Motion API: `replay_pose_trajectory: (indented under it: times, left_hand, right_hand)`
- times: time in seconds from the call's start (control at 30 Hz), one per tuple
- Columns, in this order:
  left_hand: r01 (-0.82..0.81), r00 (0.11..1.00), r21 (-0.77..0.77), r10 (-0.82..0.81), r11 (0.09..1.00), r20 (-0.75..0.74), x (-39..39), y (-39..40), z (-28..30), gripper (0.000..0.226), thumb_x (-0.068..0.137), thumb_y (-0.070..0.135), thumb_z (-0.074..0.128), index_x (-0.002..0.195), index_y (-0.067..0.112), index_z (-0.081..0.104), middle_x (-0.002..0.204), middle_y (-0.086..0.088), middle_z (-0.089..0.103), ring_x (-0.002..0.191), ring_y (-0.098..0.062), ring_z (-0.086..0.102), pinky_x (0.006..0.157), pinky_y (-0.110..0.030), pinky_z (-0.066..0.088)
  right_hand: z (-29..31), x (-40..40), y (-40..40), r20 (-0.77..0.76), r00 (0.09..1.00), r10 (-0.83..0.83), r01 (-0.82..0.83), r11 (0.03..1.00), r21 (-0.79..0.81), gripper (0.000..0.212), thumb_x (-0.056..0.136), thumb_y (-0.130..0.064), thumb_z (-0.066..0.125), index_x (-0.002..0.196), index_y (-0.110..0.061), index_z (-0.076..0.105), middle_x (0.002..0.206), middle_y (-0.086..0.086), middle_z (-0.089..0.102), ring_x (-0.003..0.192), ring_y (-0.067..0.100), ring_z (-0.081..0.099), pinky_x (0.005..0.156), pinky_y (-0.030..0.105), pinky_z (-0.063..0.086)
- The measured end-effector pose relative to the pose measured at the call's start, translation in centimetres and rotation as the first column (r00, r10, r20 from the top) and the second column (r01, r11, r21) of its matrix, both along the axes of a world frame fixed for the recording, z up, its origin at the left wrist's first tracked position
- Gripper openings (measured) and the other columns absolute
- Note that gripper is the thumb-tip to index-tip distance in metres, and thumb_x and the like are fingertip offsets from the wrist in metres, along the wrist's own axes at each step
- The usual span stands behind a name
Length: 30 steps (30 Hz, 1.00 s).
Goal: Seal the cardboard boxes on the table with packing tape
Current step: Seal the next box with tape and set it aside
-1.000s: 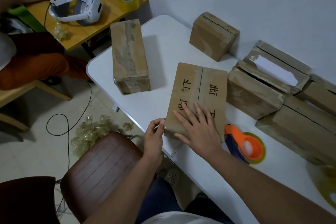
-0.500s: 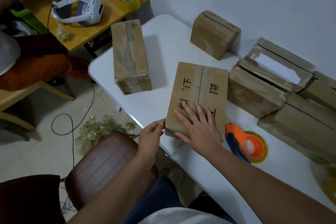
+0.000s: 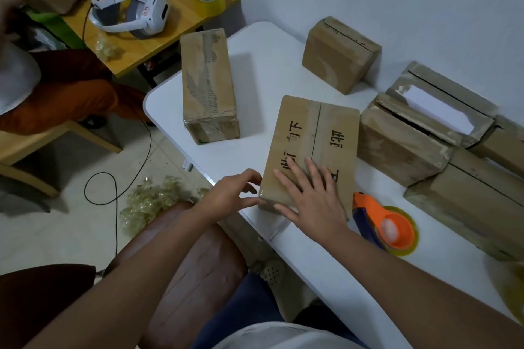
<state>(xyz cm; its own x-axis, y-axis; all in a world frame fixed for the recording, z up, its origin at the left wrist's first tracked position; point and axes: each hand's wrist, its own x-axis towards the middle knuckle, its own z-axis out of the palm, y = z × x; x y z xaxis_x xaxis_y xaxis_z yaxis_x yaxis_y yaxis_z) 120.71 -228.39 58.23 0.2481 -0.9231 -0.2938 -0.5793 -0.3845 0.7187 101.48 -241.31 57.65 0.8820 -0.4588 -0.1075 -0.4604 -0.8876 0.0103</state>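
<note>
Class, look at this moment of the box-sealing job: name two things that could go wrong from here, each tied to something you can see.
1. The printed box sits at the near edge of the white table. The right hand presses flat on top while the left hand works at its near corner; a push might slide it off.
2. The tape dispenser lies beside the right forearm, near the table edge; a sweep of the arm could knock it to the floor.
</note>
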Motion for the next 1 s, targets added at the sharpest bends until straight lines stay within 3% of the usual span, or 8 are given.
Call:
replay_pose_trajectory:
  times: [0.17,0.27,0.37,0.5,0.6,0.73,0.83,1.0]
  left_hand:
    - [0.031,0.999,0.08,-0.033,0.996,0.024,-0.5,-0.9,0.3,0.057,0.085,0.036,0.077,0.129,0.027,0.042,0.131,0.011,0.055,0.094,-0.005,0.061,0.081,-0.024,0.051]
    - [0.009,1.0,0.108,-0.011,0.994,0.025,0.0,-0.8,0.8,0.07,0.088,0.03,0.074,0.145,0.028,0.034,0.144,0.01,0.047,0.101,-0.006,0.061,0.085,-0.024,0.051]
    - [-0.047,0.999,0.101,0.044,0.994,0.029,1.0,-0.3,1.9,0.068,0.092,0.002,0.058,0.15,0.024,0.031,0.156,0.006,0.034,0.121,-0.011,0.056,0.096,-0.028,0.048]
    - [-0.202,0.959,-0.087,0.215,0.976,0.186,0.0,-2.2,3.2,0.062,0.085,-0.012,0.044,0.136,0.022,0.046,0.153,0.004,0.039,0.137,-0.016,0.041,0.104,-0.028,0.038]
    - [-0.071,0.95,-0.175,0.12,0.982,0.288,-2.4,-5.6,3.2,0.045,0.098,0.016,0.049,0.142,0.022,0.043,0.155,0.002,0.037,0.142,-0.022,0.036,0.113,-0.035,0.031]
    - [0.038,0.86,0.178,-0.123,0.983,0.495,-5.8,-8.5,1.2,0.1,0.087,0.079,0.035,0.158,0.021,-0.006,0.163,-0.003,-0.021,0.148,-0.032,-0.023,0.114,-0.053,-0.018]
    - [0.066,0.819,0.245,-0.192,0.967,0.54,-6.2,-8.7,0.6,0.112,0.079,0.085,0.036,0.155,0.021,-0.017,0.16,-0.007,-0.031,0.144,-0.036,-0.031,0.11,-0.058,-0.022]
    - [0.242,0.78,0.39,-0.417,0.889,0.467,-3.1,-8.1,2.6,0.115,0.078,0.081,0.051,0.155,0.028,-0.017,0.16,0.001,-0.031,0.147,-0.031,-0.029,0.116,-0.063,-0.01]
  right_hand:
    - [0.7,0.1,0.3,-0.031,0.999,-0.013,0.015,0.996,0.083,0.071,0.094,-0.07,0.016,0.155,-0.037,0.003,0.163,0.0,0.01,0.149,0.033,0.009,0.116,0.056,0.015]
    - [1.5,0.3,-0.2,0.102,0.994,-0.046,0.016,0.96,0.278,0.061,0.092,-0.069,-0.003,0.15,-0.048,-0.002,0.162,-0.013,0.0,0.15,0.021,-0.006,0.12,0.047,-0.004]
    - [2.5,-0.2,-2.3,0.29,0.844,-0.452,0.245,0.805,0.54,0.059,0.098,-0.061,0.019,0.153,-0.038,0.014,0.162,-0.007,0.01,0.15,0.018,0.0,0.121,0.043,0.0]
    - [3.4,-1.9,-4.6,0.175,0.518,-0.837,0.323,0.381,0.866,0.053,0.101,-0.046,0.037,0.149,-0.025,0.027,0.151,0.006,0.038,0.135,0.028,0.041,0.109,0.05,0.037]
    - [3.5,-2.5,-2.6,0.168,0.488,-0.856,0.257,0.325,0.91,0.051,0.099,-0.052,0.033,0.146,-0.031,0.031,0.135,-0.005,0.053,0.116,0.018,0.055,0.088,0.034,0.05]
    - [2.4,-3.7,-1.5,0.015,0.432,-0.902,0.151,0.088,0.985,0.036,0.101,-0.044,0.036,0.131,-0.024,0.044,0.121,0.006,0.065,0.097,0.021,0.069,0.088,0.04,0.056]
    - [1.7,-4.8,-1.7,0.047,0.468,-0.882,0.236,0.176,0.956,0.03,0.103,-0.041,0.035,0.123,-0.023,0.05,0.122,0.006,0.064,0.102,0.018,0.066,0.093,0.042,0.052]
    - [1.8,-5.8,-4.1,0.114,0.402,-0.909,0.33,0.259,0.908,0.053,0.102,-0.043,0.037,0.149,-0.02,0.03,0.152,0.003,0.036,0.137,0.02,0.039,0.11,0.034,0.034]
